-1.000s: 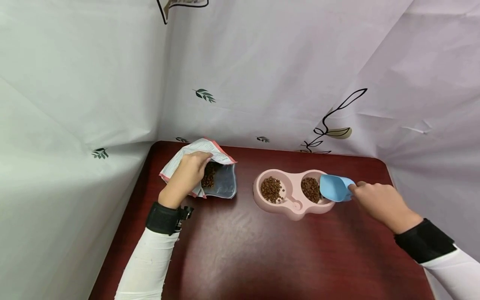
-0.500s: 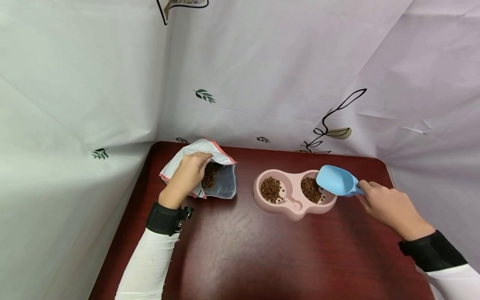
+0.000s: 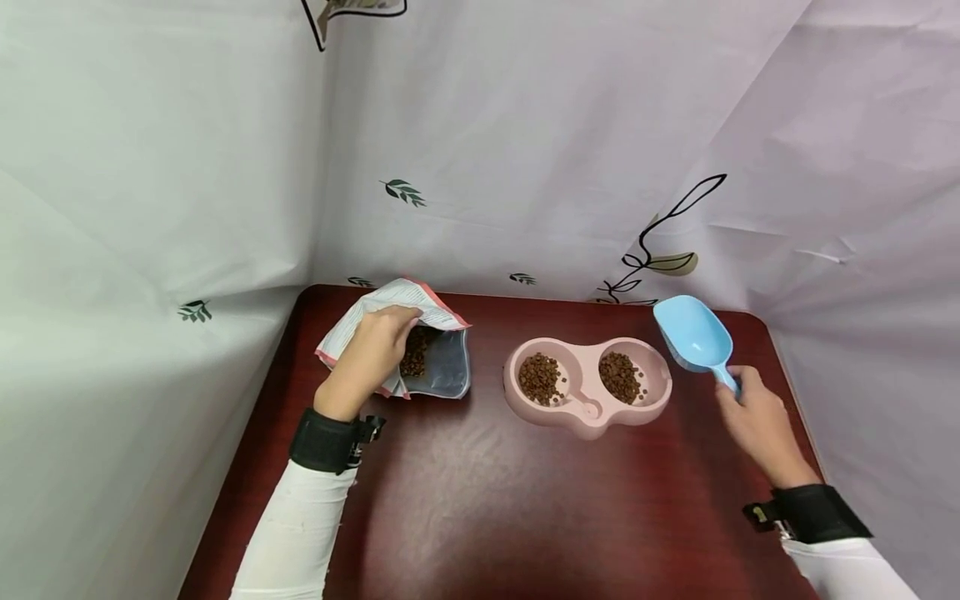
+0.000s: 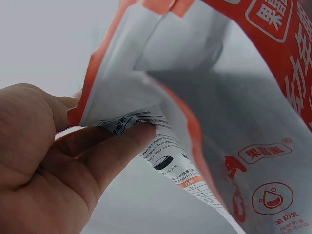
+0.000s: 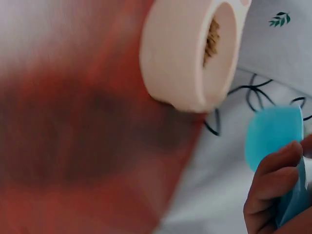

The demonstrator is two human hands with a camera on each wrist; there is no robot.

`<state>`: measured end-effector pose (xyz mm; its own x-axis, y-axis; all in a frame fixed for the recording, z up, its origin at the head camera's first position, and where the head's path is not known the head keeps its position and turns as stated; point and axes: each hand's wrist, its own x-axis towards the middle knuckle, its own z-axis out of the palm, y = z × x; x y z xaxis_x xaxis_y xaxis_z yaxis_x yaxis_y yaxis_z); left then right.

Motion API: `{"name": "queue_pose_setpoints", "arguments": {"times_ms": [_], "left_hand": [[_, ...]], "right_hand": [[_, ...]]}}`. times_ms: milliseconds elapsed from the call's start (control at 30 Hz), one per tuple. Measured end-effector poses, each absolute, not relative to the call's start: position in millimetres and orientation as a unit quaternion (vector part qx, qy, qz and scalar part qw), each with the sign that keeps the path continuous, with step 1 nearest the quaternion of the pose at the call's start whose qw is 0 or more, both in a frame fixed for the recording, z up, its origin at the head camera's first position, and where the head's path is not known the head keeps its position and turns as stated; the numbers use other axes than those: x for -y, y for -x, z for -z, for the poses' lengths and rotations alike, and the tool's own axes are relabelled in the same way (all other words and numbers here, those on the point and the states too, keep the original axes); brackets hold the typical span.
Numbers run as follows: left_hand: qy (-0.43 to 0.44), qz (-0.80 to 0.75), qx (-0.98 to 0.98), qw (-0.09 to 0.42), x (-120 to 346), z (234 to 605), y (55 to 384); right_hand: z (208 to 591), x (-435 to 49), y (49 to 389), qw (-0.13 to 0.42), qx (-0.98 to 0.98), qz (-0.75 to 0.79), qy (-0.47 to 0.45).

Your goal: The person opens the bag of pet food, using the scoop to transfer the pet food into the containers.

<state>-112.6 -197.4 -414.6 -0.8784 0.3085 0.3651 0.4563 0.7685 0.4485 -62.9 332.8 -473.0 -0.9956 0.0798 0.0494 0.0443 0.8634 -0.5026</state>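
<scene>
In the head view my left hand (image 3: 377, 346) pinches the edge of an open food bag (image 4: 170, 92), white inside with red trim. Brown kibble (image 3: 414, 354) shows in the bag's mouth. My right hand (image 3: 761, 421) grips the handle of a light blue scoop (image 3: 692, 332), whose bowl looks bare inside. That scoop is held up to the right of a pink double bowl (image 3: 592, 360), apart from it. Both compartments of the bowl hold brown kibble. The right wrist view shows fingers (image 5: 280, 170) curled round the scoop's handle.
The dark red table (image 3: 480, 500) extends in front of the bowl and bag. A pale cloth backdrop (image 3: 525, 167) with printed leaves stands behind and at both sides. The table's back edge lies close behind the bag and bowl.
My right hand has moved the scoop from over the right compartment out to the right, turning its bowl to face up and away. The left hand stays on the bag.
</scene>
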Motion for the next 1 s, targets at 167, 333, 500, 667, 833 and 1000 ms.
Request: {"name": "queue_pose_setpoints", "arguments": {"times_ms": [167,333,500,667,833,1000], "left_hand": [[0.201,0.269,0.932,0.133,197.3,415.5,111.7],[0.2,0.269,0.933,0.133,197.1,415.8,111.2],[0.2,0.269,0.933,0.132,196.6,415.3,111.5],[0.2,0.271,0.933,0.131,196.4,415.0,111.1],[0.199,0.271,0.933,0.131,196.2,414.5,110.2],[0.2,0.274,0.931,0.132,195.7,414.9,110.2]], "right_hand": [[501.0,-325.1,63.7,0.015,0.928,-0.357,0.101],[528.5,-316.8,67.3,0.016,0.894,-0.426,0.141],[547.0,-308.8,68.2,0.002,0.849,-0.493,0.19],[557.6,-301.4,70.6,0.012,0.772,-0.59,0.236],[563.6,-296.0,71.2,0.018,0.713,-0.652,0.256],[566.1,-292.1,71.1,0.015,0.69,-0.677,0.257]]}}
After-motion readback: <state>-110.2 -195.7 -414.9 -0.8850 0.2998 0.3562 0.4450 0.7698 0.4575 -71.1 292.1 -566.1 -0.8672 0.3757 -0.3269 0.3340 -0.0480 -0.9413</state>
